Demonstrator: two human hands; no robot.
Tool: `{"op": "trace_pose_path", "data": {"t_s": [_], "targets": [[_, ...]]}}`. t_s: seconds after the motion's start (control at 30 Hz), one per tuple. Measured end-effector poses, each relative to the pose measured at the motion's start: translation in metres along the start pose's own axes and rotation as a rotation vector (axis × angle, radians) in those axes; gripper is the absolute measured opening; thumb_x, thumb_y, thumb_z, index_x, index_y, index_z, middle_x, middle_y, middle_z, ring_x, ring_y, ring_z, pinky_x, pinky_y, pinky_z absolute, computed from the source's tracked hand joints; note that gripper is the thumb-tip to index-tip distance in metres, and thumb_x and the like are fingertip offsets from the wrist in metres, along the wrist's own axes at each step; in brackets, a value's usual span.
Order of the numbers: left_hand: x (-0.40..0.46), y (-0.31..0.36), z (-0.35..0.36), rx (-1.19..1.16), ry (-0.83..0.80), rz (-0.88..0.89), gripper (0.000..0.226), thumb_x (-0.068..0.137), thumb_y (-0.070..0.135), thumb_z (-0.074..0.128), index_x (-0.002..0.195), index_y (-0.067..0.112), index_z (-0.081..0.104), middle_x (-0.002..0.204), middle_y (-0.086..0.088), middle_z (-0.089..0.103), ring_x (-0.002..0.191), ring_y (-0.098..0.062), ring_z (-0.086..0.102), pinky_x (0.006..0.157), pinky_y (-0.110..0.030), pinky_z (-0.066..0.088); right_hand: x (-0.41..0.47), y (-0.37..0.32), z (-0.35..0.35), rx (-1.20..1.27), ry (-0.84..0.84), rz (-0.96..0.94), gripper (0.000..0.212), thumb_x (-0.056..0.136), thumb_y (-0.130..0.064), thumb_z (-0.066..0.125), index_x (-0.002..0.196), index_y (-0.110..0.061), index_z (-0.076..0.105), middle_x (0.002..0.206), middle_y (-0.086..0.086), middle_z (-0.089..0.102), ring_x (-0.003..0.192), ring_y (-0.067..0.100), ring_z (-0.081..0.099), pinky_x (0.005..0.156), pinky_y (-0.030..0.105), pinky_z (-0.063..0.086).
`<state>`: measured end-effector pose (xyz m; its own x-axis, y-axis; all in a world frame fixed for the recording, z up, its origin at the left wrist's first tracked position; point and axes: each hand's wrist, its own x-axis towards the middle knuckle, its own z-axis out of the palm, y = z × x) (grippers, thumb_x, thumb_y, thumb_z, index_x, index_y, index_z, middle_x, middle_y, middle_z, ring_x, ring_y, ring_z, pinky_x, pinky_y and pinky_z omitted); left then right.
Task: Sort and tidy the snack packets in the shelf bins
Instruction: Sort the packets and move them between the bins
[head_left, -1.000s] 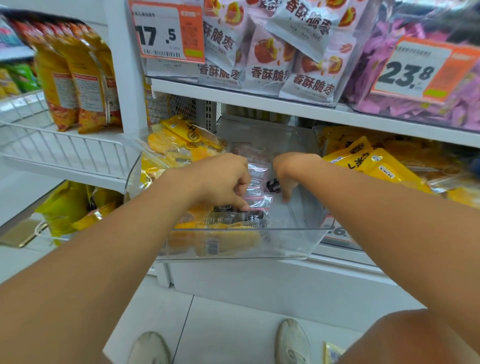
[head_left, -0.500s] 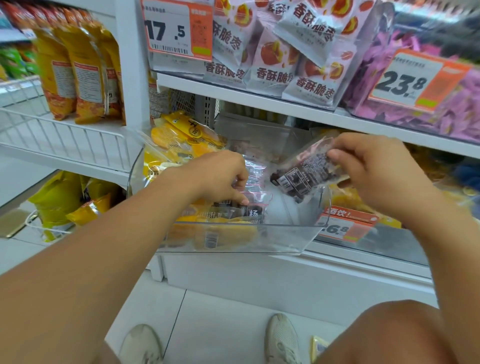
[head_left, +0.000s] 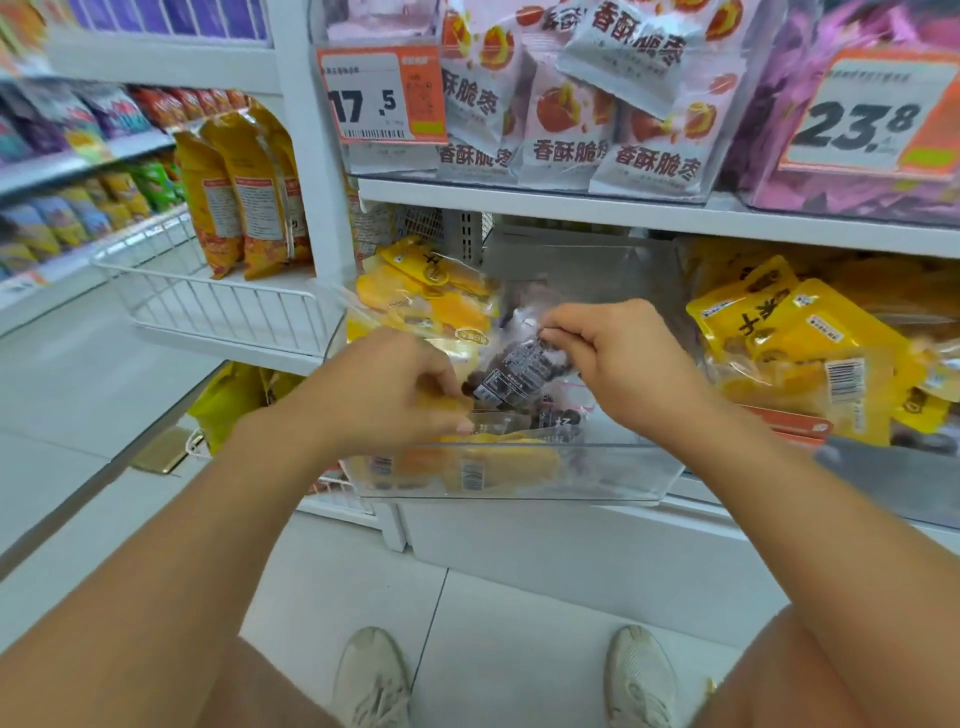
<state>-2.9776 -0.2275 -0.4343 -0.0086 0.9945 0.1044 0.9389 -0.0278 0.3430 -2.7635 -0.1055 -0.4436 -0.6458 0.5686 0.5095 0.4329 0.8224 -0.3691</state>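
Observation:
A clear plastic bin (head_left: 519, 478) juts out from the lower shelf. It holds yellow snack packets (head_left: 426, 296) at its left and clear packets of dark fruit (head_left: 558, 418) on the floor of the bin. My right hand (head_left: 618, 358) pinches one clear dark-fruit packet (head_left: 514, 371) by its top edge, above the bin's middle. My left hand (head_left: 395, 389) is over the bin's left front, fingers curled down onto packets there; the blur hides whether it holds one.
Yellow packets (head_left: 789, 332) fill the neighbouring bin to the right. White-and-pink packets (head_left: 566, 124) and a purple-filled bin (head_left: 841, 197) sit on the shelf above, behind price tags (head_left: 382, 93). A white wire basket (head_left: 218, 306) with orange bags stands at the left. My shoes (head_left: 371, 675) are on the tiled floor.
My right hand lifted a clear dark-fruit packet out of the bin, swung it right, and has now brought it back left and lower over the bin's middle. My left hand stayed in place.

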Motion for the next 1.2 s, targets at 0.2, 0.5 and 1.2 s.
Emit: {"op": "trace_pose_path", "data": {"t_s": [0.2, 0.5, 1.2], "targets": [[0.002, -0.007, 0.014, -0.031, -0.084, -0.036, 0.004, 0.086, 0.026, 0.077, 0.083, 0.025, 0.079, 0.067, 0.019, 0.063, 0.067, 0.004, 0.057, 0.059, -0.013, 0.037, 0.009, -0.023, 0.017, -0.040, -0.138, -0.050, 0.017, 0.098, -0.025, 0.060, 0.095, -0.016, 0.074, 0.078, 0.003, 0.070, 0.075, 0.023, 0.061, 0.072, 0.040, 0.051], [-0.006, -0.004, -0.002, -0.077, 0.147, 0.078, 0.013, 0.099, 0.019, 0.057, 0.087, 0.024, 0.059, 0.078, 0.013, 0.058, 0.074, -0.004, 0.054, 0.063, -0.025, 0.038, 0.016, -0.013, 0.013, 0.049, -0.212, 0.028, 0.016, 0.096, -0.024, 0.064, 0.093, -0.015, 0.077, 0.075, 0.001, 0.070, 0.068, 0.010, 0.060, 0.071, 0.028, 0.050], [0.022, -0.015, 0.003, -0.292, 0.680, -0.128, 0.010, 0.103, 0.019, 0.051, 0.095, 0.016, 0.057, 0.074, 0.005, 0.058, 0.064, -0.003, 0.050, 0.055, -0.010, 0.037, 0.011, -0.021, 0.020, 0.403, -0.460, 0.330, 0.026, 0.083, -0.013, 0.079, 0.105, -0.003, 0.068, 0.081, -0.012, 0.062, 0.050, 0.007, 0.065, 0.052, 0.023, 0.053]]}}
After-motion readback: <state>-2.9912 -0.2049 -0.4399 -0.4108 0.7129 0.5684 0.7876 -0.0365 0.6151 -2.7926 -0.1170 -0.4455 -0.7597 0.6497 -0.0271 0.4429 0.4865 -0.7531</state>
